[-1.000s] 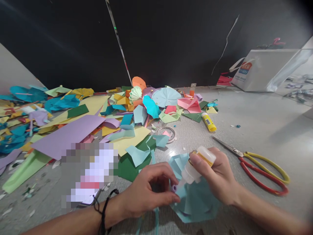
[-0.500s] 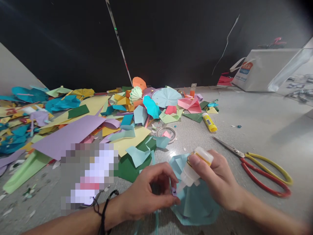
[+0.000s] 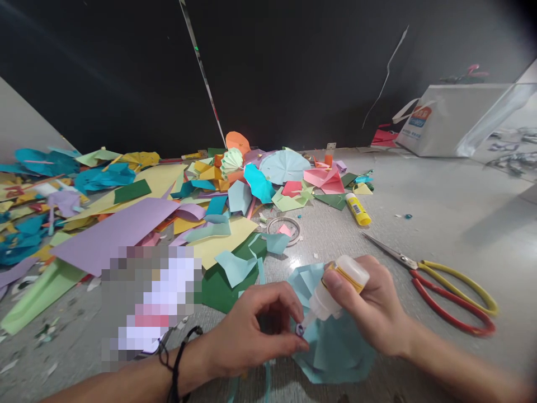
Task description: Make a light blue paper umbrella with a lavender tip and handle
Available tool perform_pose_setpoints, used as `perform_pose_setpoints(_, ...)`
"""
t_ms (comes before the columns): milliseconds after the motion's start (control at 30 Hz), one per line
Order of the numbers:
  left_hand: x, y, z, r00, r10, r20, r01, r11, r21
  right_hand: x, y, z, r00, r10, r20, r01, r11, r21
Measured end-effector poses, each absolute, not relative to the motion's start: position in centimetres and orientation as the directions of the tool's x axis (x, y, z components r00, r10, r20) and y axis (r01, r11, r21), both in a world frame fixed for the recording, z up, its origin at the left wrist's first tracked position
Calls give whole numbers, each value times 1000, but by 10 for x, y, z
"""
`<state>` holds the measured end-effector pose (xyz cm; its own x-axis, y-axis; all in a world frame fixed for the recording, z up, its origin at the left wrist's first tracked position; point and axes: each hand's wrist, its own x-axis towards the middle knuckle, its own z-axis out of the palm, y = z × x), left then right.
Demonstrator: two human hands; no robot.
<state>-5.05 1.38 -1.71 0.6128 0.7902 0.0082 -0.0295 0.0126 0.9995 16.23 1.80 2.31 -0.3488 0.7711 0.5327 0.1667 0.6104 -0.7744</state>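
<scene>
Between the thumb and fingers of my left hand (image 3: 255, 330) is a small purple paper roll (image 3: 299, 329), its end facing right. My right hand (image 3: 375, 308) grips a clear glue bottle (image 3: 353, 272), tilted nozzle-down to the left. The nozzle tip is at the end of the roll; whether glue is flowing I cannot tell. Below both hands lies a folded light-blue paper piece (image 3: 335, 361) on the grey surface, partly covered by my right hand and the bottle.
Scissors (image 3: 413, 265) with red and yellow handles lie at right, below a yellow glue stick (image 3: 358, 210). A tape ring (image 3: 298, 226) lies ahead. Coloured paper, including a purple sheet (image 3: 121, 229), spreads across the left. A white bag (image 3: 457, 120) stands at back right.
The glue bottle's nozzle has come down and left to the purple roll's end. The roll has turned slightly in my left hand. The camera view has shifted a little.
</scene>
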Motion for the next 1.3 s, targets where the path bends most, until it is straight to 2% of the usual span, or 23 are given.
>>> perform_pose_setpoints(267, -50, 15, -14, 619, 782, 69, -41, -56, 998, 162, 14, 26, -375, 762, 528, 195, 622, -758)
perform_pose_setpoints(433, -51, 15, -14, 619, 782, 72, -16, -79, 997, 163, 14, 25, -409, 743, 530, 157, 630, -761)
perform_pose_setpoints(800, -51, 13, -14, 610, 792, 6, 7, -13, 1000, 160, 8, 28, -421, 690, 588, 221, 707, -672)
perform_pose_setpoints(1167, -53, 13, -18, 623, 782, -5, 18, -8, 1000, 160, 9, 23, -402, 710, 579, 206, 686, -698)
perform_pose_setpoints(1300, -53, 14, -20, 624, 782, 2, 5, -6, 1000, 160, 10, 23, -359, 697, 620, 200, 707, -679)
